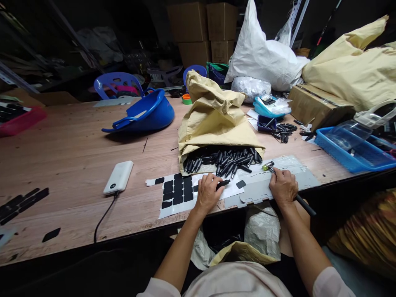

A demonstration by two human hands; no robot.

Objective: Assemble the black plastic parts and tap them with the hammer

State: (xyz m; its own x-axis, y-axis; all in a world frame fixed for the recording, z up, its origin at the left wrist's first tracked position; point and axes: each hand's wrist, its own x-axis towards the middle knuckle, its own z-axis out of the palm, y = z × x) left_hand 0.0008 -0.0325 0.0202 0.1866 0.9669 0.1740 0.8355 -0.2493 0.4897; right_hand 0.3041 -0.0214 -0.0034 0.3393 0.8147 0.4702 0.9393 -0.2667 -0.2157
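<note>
My left hand (208, 191) is closed on a small black cylindrical piece (224, 183), its tip pointing right over a white sheet. My right hand (283, 187) grips a small hammer (305, 205); the yellow-green end of its head lies over the grey board (262, 185), and the black handle sticks out below my wrist. Just beyond my hands, many similar black pieces (229, 161) spill from the mouth of a yellow sack (213, 119). Left of my left hand lies a sheet of black rounded stickers (177, 189). One black sticker (240, 184) sits between my hands.
A white power bank (119, 177) with a cable stands to the left, near black strips (24, 202). Behind it is a blue basin (151, 109). At the right are a blue tray (349, 161), a cardboard box (318, 105) and more black pieces (283, 133). An open bag (247, 252) lies in my lap.
</note>
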